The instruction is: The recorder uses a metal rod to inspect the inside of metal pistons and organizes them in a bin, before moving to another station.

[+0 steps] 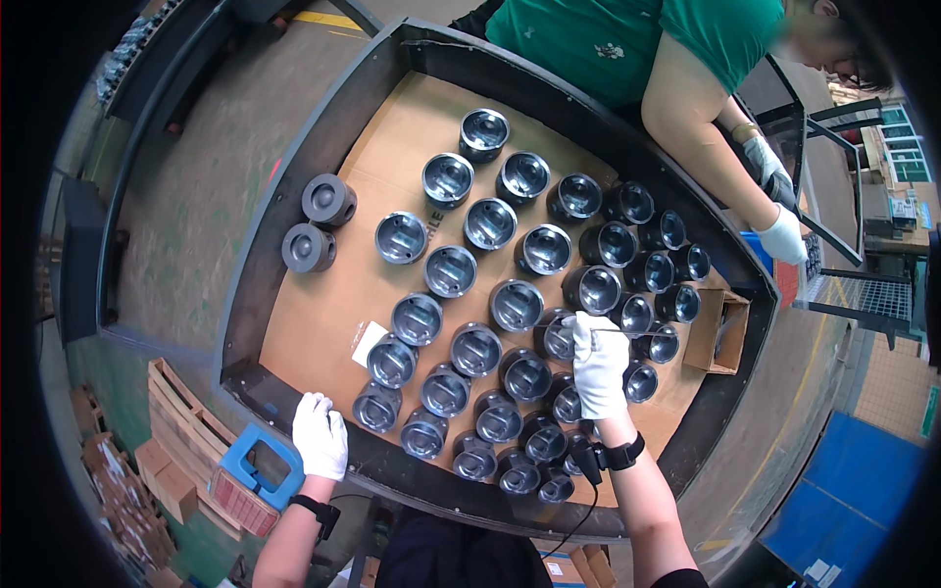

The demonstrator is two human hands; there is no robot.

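Several dark metal pistons point(516, 305) stand in slanted rows on a cardboard sheet point(323, 304) inside a large black-walled bin point(250, 255), most with their hollow ends up. Two pistons point(309, 248) by the left wall have their crowns up instead. My right hand point(600, 365), in a white glove, is closed on a thin metal rod point(647, 334) held level over the pistons at the right; the piston tops beneath are partly hidden. My left hand point(320, 436), also gloved, lies on the near-left rim with fingers stretched out, holding nothing.
A small open carton point(717, 331) sits in the bin's right corner. Across the bin a person in a green shirt point(608, 49) leans away, gloved hands point(782, 233) beyond its right corner. A blue-handled crate point(257, 470) and wooden pallet point(186, 421) lie at lower left. A black cable point(594, 505) hangs by my right wrist.
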